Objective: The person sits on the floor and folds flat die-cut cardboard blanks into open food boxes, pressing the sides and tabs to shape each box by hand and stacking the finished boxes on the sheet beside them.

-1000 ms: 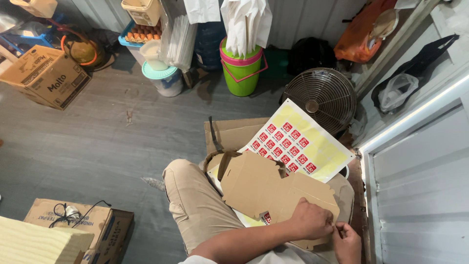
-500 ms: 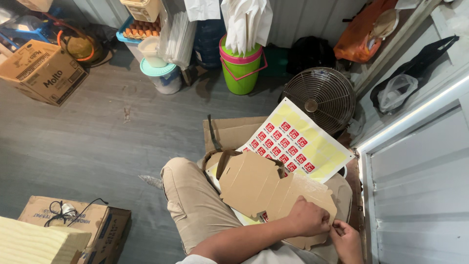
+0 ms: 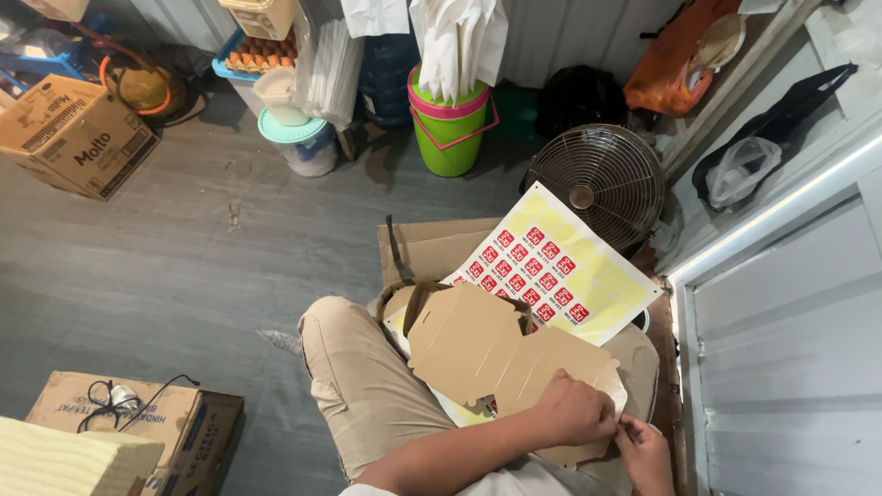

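Sticker work on a flat cardboard box blank

Left hand [image 3: 574,411] pins the cardboard blank [image 3: 496,354]; right hand [image 3: 648,450] fingers pinch something tiny, likely a sticker needing careful placement, sticker sheet [image 3: 551,266] upper right.

A flat, unfolded brown cardboard box blank [image 3: 501,354] lay across my lap, on top of a yellow backing sheet of red square stickers [image 3: 551,266] that stuck out beyond it toward the round wire-grille floor fan [image 3: 593,188]. My left hand [image 3: 574,411] rested on the blank's near edge, with my right hand [image 3: 648,450] just beside it, to its right. A green plastic bucket [image 3: 448,129] stood left of the fan, farther from me. A printed cardboard carton [image 3: 73,133] sat far left on the floor, and another brown carton [image 3: 138,427] stood near my left knee.
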